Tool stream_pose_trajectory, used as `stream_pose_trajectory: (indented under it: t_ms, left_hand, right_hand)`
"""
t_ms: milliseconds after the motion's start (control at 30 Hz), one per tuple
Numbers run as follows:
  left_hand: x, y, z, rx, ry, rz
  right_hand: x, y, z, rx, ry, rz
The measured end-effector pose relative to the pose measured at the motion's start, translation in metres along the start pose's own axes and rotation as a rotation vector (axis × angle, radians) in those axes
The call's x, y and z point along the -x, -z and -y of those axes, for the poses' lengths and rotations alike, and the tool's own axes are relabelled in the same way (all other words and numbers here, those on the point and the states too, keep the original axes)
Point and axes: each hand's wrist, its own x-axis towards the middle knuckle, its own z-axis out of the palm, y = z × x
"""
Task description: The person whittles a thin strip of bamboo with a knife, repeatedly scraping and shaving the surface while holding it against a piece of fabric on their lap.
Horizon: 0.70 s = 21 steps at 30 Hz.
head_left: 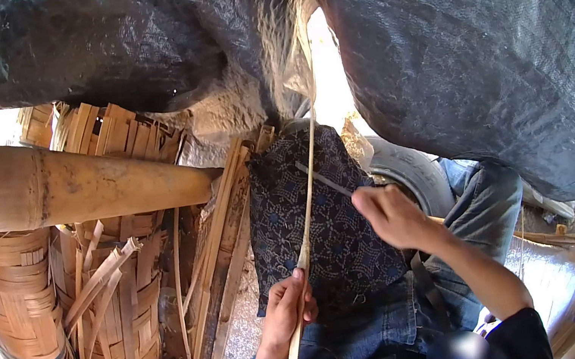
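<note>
A long pale bamboo strip (pixel 309 195) runs from my lap up toward the gap in the dark sheeting. My left hand (pixel 287 309) is closed around its lower part, where a paler, frayed-looking section begins. In my right hand (pixel 393 218) is a knife (pixel 324 179), its narrow grey blade pointing up and left. The blade's tip lies right beside the strip in this view, and the fist hides most of the handle. Under both lies a dark patterned cloth (pixel 344 239), spread over my lap and jeans.
A thick bamboo pole (pixel 72 180) juts in from the left above tall woven baskets (pixel 27 317) holding split bamboo. Bamboo slats (pixel 222 268) lean beside the cloth. Dark plastic sheeting (pixel 463 41) hangs low overhead. A tire (pixel 413 173) lies beyond my right hand.
</note>
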Motion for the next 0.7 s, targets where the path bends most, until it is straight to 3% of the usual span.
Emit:
stream_pose_trajectory:
  t_ms: [33,67,200,433,533,633,700]
  left_hand:
    - [0.0,0.0,0.003,0.089,0.041,0.039]
    - [0.0,-0.001,0.006,0.076,0.067,0.022]
    - [-0.002,0.0,0.007,-0.051,0.051,0.015]
    - [-0.006,0.002,0.014,-0.105,0.071,-0.059]
    - [-0.007,0.001,0.014,-0.145,0.043,-0.072]
    - [-0.008,0.002,0.013,-0.181,0.023,-0.088]
    - [-0.007,0.003,0.012,-0.182,0.027,-0.085]
  right_hand:
    - [0.012,-0.003,0.006,-0.039,0.015,0.022]
    - [0.021,-0.003,0.019,-0.075,-0.136,0.104]
    - [0.041,-0.021,0.007,0.046,-0.04,0.041]
    - [0.015,-0.026,0.001,0.255,-0.08,0.047]
    - [-0.007,-0.026,-0.018,0.458,0.047,-0.136]
    - [-0.036,-0.023,-0.046,0.443,0.13,-0.145]
    - [-0.049,-0.018,-0.041,0.403,0.016,-0.094]
